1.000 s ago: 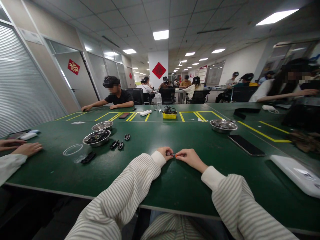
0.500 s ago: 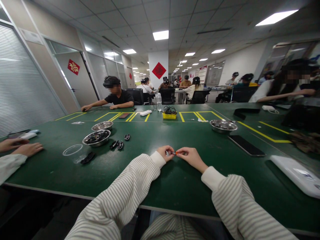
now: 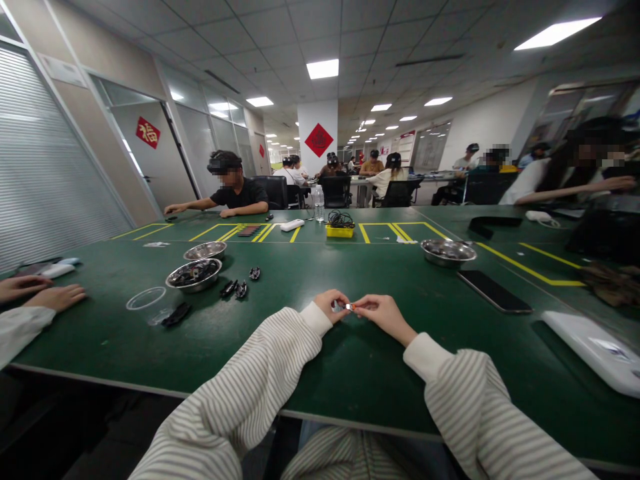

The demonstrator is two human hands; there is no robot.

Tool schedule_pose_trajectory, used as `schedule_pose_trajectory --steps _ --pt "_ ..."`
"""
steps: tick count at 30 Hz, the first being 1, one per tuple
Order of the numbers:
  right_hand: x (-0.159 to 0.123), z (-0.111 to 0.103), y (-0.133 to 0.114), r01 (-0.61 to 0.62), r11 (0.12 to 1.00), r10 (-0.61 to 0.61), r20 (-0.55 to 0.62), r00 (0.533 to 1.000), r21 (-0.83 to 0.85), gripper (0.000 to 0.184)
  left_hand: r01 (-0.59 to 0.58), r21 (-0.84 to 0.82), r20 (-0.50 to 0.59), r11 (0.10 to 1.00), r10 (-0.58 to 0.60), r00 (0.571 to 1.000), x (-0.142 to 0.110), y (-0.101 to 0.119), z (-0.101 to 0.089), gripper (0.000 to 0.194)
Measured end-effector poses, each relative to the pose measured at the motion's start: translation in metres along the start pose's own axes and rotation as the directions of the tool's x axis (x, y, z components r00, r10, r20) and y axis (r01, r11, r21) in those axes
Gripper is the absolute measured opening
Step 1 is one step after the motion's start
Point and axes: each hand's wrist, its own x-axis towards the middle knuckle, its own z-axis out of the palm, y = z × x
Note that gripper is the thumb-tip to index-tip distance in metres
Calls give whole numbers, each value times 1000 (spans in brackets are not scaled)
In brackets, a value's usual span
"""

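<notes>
Just above the middle of the green table, my left hand (image 3: 330,307) pinches a small part with a shiny pale face and an orange end (image 3: 349,307). From the other side, thumb and fingertips of my right hand (image 3: 380,312) close on the orange end. The part is too small for me to tell its kind, and fingers cover some of it. To the left lie several black shell-like pieces (image 3: 241,290). Behind them stands a metal bowl (image 3: 173,283) filled with dark parts.
Another metal bowl (image 3: 190,256) is behind the left one, and a third metal bowl (image 3: 425,257) is right. A clear plastic cup (image 3: 145,298), a black phone (image 3: 493,292) and a white case (image 3: 590,350) lie nearby. A co-worker's hands (image 3: 60,297) rest at the far left.
The small part has turned slightly in my fingers and now shows a bright face. Across the table, a seated person's outstretched hand has shifted a little. My hands hold nearly the same place.
</notes>
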Motion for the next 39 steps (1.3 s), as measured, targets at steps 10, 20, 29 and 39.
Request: schedule_pose_trajectory --steps 10,20,29,39 --pt "3 0 4 4 1000 -4 9 1000 20 23 -133 86 56 987 128 990 -3 3 -5 23" --pt "3 -4 2 120 966 -116 28 993 -230 21 -149 297 97 943 126 987 0 -8 -9 22" --pt "3 -3 8 85 926 -64 68 996 -368 21 447 614 -200 650 -419 886 13 -69 -68 21" --pt "2 -2 4 78 917 -58 64 996 -391 20 646 631 -281 430 -649 707 6 -101 -90 30"
